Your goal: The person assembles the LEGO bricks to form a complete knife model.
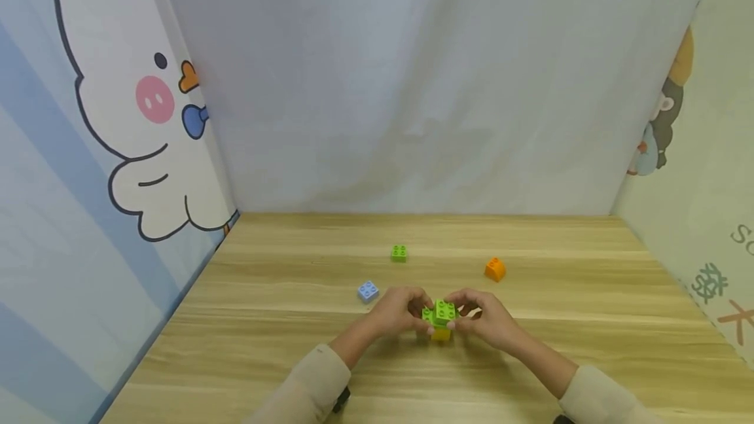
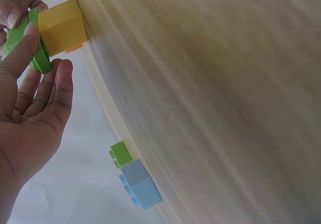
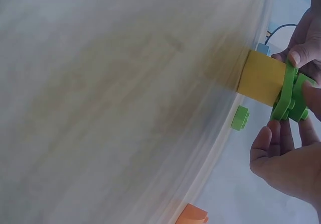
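A yellow toy building block (image 1: pixel 440 334) stands on the table, with a thin green plate (image 2: pixel 42 63) across its top. A green toy brick (image 1: pixel 444 313) with studs sits on the plate, in part off line with it in the right wrist view. My left hand (image 1: pixel 402 311) pinches the plate from the left, thumb in front and fingers behind. From the right, my right hand (image 1: pixel 484 319) pinches the green brick between thumb and fingers. Whether the brick is pressed fully down cannot be told.
A light blue brick (image 1: pixel 368 291) lies to the left of the hands, with a small green brick (image 1: pixel 399 253) farther back. An orange curved brick (image 1: pixel 495 269) lies back right. The wooden table (image 1: pixel 283 267) ends at a pale curtain (image 1: pixel 400 116).
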### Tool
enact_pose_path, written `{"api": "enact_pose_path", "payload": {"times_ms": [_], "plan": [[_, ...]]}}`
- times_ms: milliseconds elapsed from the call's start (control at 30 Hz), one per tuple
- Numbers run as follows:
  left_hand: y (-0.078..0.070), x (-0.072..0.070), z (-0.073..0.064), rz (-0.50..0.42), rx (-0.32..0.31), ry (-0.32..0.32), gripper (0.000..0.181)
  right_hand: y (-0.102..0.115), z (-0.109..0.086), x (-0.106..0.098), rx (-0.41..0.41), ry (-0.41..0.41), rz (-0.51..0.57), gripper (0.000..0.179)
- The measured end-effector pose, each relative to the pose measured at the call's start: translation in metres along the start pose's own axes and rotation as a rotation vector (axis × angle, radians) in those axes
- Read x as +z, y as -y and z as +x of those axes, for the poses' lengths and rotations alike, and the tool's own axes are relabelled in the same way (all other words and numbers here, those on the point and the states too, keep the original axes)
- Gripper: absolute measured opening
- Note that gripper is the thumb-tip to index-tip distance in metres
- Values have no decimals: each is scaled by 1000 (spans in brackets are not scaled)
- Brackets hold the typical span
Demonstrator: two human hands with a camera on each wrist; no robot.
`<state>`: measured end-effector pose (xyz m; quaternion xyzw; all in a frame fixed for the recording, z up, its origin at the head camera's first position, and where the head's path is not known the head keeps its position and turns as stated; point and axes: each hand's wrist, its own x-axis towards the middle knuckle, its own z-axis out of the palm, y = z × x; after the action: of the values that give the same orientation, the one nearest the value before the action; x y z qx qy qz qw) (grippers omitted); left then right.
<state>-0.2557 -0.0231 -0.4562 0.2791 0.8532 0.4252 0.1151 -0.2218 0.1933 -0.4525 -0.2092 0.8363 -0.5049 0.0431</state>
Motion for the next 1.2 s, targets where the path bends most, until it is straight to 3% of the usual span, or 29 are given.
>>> {"api": "enact_pose_path", "payload": {"times_ms": [167,567,933,1200], "plan": [[-1,0,0,-16,-12,-12,33,2,1,0,-7,9,-33,34],[3,3,3,-47,-49,-32,36,-3,6,-2,-197,11,-213,29],[0,0,2,-13,-69,-24,38,0,8,-3,-208,39,-260,28],[-2,0,2,-28,-60,-18,37,-1,11,-5,-330,45,-327,28]]}}
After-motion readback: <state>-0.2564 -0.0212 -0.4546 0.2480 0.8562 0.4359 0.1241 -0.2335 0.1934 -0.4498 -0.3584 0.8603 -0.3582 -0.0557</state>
